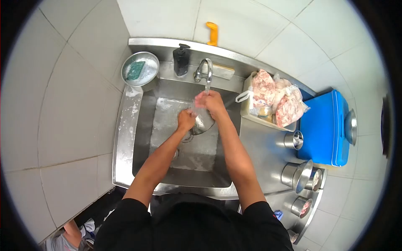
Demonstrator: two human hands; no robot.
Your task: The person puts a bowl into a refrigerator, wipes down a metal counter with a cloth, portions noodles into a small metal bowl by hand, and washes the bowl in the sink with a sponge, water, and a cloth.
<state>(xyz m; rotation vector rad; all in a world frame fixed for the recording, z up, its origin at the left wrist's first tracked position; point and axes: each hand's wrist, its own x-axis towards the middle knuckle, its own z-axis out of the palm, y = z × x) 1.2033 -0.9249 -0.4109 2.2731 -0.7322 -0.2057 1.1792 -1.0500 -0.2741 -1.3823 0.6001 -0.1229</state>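
Below the faucet (204, 73), room to move within the sink (188, 178): left wall well apart from left hand (186, 120), right edge crossed by right forearm (233, 142). To the faucet's right, plastic tub (252, 115) of bagged meat (289, 111) close along sink's edge. Just on the faucet's near side, metal vessel (200, 125): shiny, curved rim, partly hidden. Left grip closed on vessel's edge. Right hand (210, 103) under water stream (207, 88), fingers curled; cannot tell whether holding.

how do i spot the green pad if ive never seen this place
Find the steel sink, then go to its far left corner, where a round metal container stands. The pad shows inside the container's rim; its green colour sets it apart from the black pump bottle farther right.
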